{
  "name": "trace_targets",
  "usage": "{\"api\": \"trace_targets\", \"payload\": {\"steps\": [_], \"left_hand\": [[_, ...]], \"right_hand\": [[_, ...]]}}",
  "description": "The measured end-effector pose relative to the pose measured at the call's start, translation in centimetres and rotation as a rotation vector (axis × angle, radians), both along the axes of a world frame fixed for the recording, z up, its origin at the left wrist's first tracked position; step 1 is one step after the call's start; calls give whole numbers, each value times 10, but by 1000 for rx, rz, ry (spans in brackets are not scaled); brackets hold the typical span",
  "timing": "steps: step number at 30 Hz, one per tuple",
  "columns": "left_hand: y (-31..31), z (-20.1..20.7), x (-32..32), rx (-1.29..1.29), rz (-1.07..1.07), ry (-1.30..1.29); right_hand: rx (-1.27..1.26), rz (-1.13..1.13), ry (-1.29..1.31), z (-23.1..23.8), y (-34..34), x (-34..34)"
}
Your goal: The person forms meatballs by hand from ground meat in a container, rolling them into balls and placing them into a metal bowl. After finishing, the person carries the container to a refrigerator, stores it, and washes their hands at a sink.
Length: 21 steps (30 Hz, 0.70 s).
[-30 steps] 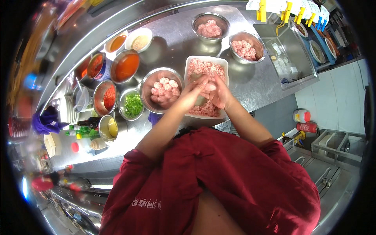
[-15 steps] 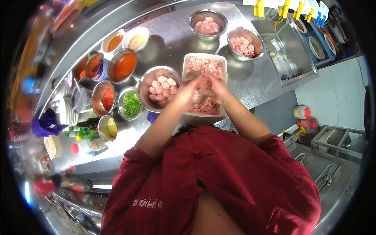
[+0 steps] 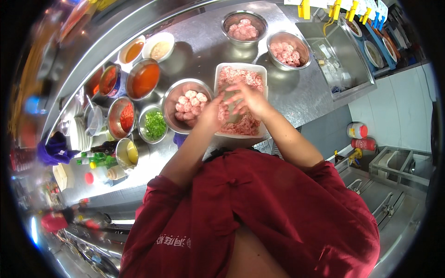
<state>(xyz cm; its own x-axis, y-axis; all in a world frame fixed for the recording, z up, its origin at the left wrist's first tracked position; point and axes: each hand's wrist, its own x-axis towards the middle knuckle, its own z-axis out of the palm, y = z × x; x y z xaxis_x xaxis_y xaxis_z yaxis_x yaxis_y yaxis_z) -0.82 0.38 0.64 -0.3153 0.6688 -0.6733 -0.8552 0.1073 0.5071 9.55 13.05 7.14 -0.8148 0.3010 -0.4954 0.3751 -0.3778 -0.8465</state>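
A white rectangular tub (image 3: 264,76) of pink minced meat (image 3: 241,127) lies in front of me, its mince piled at the far and near ends. Above its middle, my left hand (image 3: 212,115) is curved, blurred by motion, with a lump of minced meat (image 3: 223,111) against its palm. Facing it, my right hand (image 3: 246,99) has its fingers spread and appears to hold nothing. Just left of the tub, a steel bowl (image 3: 168,109) contains several round meatballs (image 3: 190,106).
Two steel bowls (image 3: 244,41) (image 3: 299,60) of meat stand farther back, beside a sink (image 3: 336,65) at right. To the left are chopped greens (image 3: 155,124), chopped red pepper (image 3: 127,116), a pot of red sauce (image 3: 145,79), bottles (image 3: 104,160) and stacked plates (image 3: 79,132).
My hands were close together around the meat over the tub. They have moved apart, the left drawing toward the meatball bowl and the right spreading its fingers.
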Motion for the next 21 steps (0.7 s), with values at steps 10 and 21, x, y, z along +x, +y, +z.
{"api": "trace_targets", "payload": {"steps": [10, 21], "left_hand": [[14, 46, 9, 314, -110, 499], [21, 55, 20, 62, -256, 191]], "right_hand": [[-353, -277, 107, -56, 4, 11], [-197, -397, -10, -71, 8, 3]]}}
